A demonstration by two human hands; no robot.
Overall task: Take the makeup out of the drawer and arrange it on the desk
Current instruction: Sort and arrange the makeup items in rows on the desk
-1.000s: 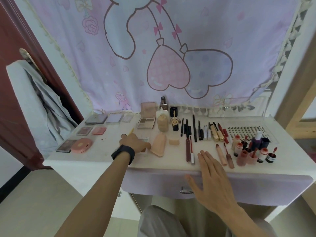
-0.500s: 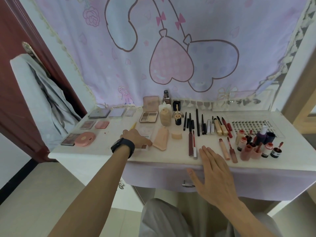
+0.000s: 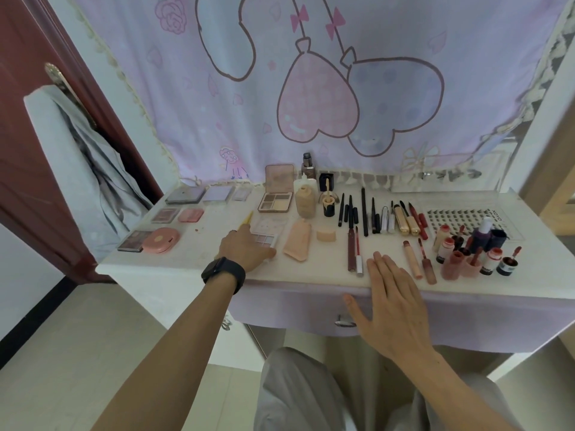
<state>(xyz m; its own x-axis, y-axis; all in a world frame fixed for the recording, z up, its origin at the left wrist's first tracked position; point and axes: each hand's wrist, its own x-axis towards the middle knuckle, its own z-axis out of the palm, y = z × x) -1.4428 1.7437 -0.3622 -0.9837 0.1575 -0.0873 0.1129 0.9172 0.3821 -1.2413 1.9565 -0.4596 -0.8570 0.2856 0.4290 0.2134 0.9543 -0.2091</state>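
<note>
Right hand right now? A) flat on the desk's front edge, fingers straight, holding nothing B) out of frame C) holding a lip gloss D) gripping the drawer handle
A: the right hand lies flat over the desk edge with straight fingers; the drawer handle shows ungripped just below the thumb.

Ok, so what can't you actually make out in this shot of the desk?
Head view only:
Inside of the drawer: hidden behind its front.
Near part of the palette: covered by the left hand.
Left fingertips: behind the hand's back, so its grip is unclear.
Labels on the small bottles: too small to read.
Desk edge under the right hand: covered by it.
</note>
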